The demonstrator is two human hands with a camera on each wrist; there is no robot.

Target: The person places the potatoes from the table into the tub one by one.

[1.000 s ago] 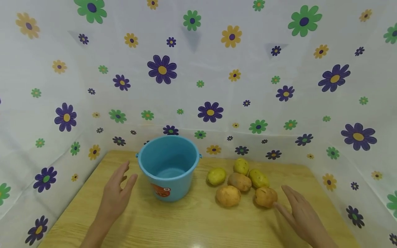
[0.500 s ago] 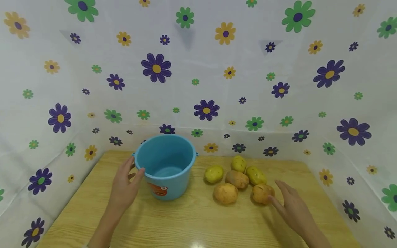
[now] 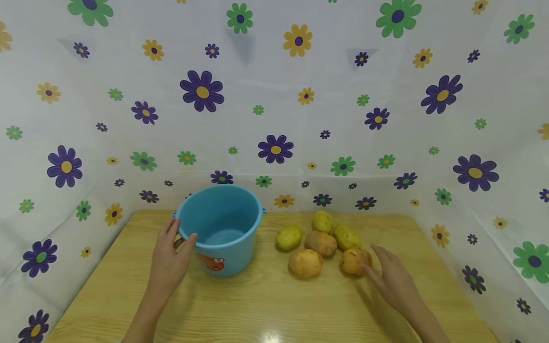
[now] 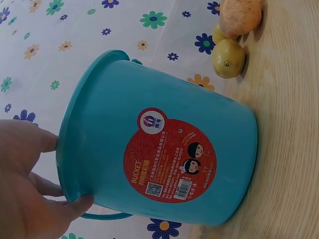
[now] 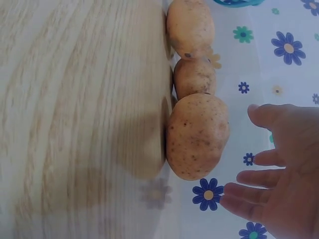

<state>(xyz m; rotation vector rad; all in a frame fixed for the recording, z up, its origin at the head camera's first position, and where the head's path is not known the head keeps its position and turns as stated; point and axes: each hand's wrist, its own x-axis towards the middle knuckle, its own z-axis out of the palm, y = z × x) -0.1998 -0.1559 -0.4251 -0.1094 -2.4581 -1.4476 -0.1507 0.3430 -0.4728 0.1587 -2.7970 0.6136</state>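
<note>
A light blue bucket (image 3: 231, 257) with a red label stands upright at the table's left, its inside visible from above. My left hand (image 3: 169, 257) is at the left of its rim, fingers and thumb spread; the fingertips lie along the rim and outer wall (image 4: 164, 89) in the left wrist view. Right of the bucket, several potatoes, some brown and some yellow-green, lie in a loose group. Beside the rightmost brown potato (image 3: 356, 261) is my right hand (image 3: 394, 281), fingers extended and thumb apart, holding nothing. That potato (image 5: 197, 137) is nearest its thumb in the right wrist view.
The wooden table (image 3: 266, 309) ends at a white flowered cloth (image 3: 240, 128) behind and at both sides. A yellow-green potato (image 3: 289, 237) lies closest to the bucket, with a brown potato (image 3: 306, 263) in front. The bucket's handle (image 4: 107, 216) hangs at its side.
My left hand has moved right from beside the bucket to its rim. The right hand has come slightly closer to the rightmost potato. The whole view has shifted a little.
</note>
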